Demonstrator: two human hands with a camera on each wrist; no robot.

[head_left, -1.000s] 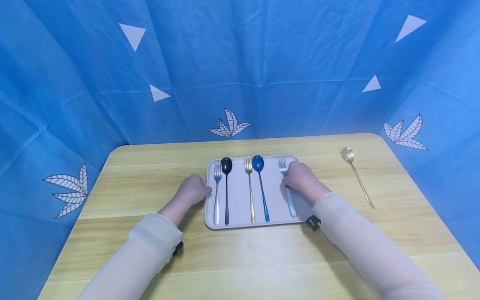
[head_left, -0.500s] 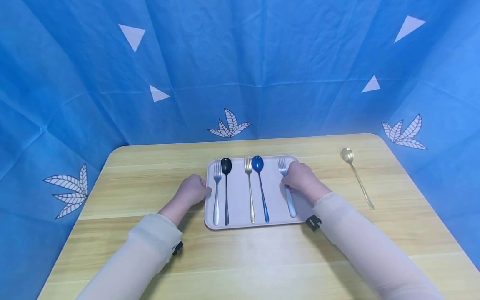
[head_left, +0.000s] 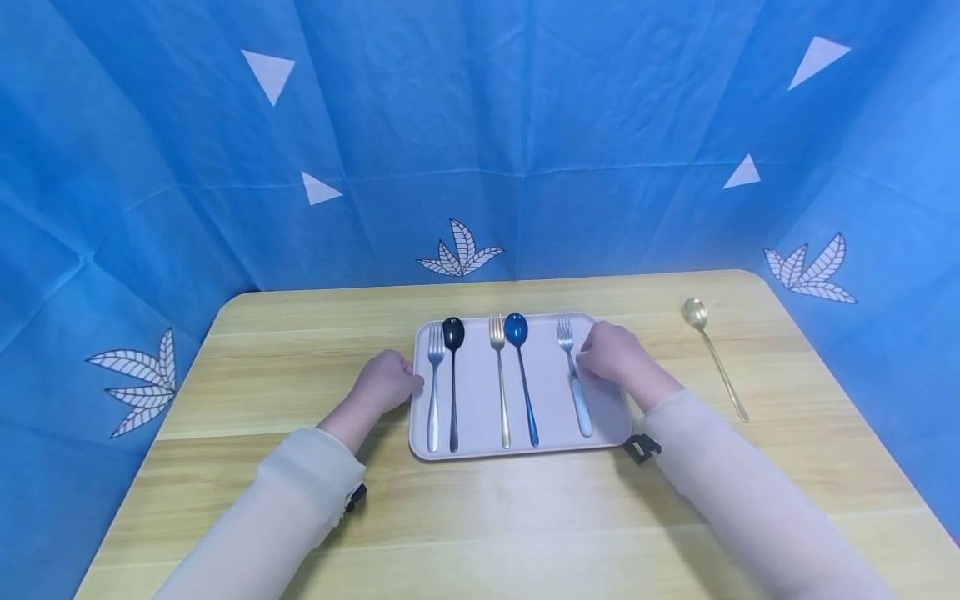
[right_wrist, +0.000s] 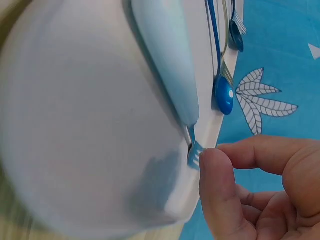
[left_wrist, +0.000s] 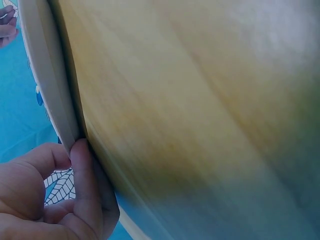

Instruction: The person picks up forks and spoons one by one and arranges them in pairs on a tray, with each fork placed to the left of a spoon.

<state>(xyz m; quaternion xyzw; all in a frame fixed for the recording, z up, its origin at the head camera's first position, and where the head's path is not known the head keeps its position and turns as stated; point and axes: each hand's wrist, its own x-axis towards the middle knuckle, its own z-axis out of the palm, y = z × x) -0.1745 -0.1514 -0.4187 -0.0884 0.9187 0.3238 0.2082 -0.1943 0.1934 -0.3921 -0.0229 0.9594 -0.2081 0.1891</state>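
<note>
My left hand (head_left: pixel 386 382) pinches the left rim of a pale pinkish tray (head_left: pixel 476 383); the left wrist view shows thumb and finger on the tray's edge (left_wrist: pixel 47 65). On the tray, left to right, lie a silver fork (head_left: pixel 435 358), a black spoon (head_left: pixel 453 333), a gold fork (head_left: pixel 502 379), a blue spoon (head_left: pixel 516 328) and a fork with a light blue handle (head_left: pixel 581 407). My right hand (head_left: pixel 615 354) hovers just right of that last fork, over the tray's right side. In the right wrist view its thumb and index fingertips (right_wrist: pixel 215 157) are close together, with the tines beyond them.
A gold spoon (head_left: pixel 696 313) lies on the wooden table (head_left: pixel 525 525), right of the tray. A blue cloth (head_left: pixel 480 125) with white leaves and triangles hangs behind the table and along its sides.
My right hand has let go of the light-blue-handled fork and shifted slightly right. That fork stays on the tray. My left hand keeps its place at the rim.
</note>
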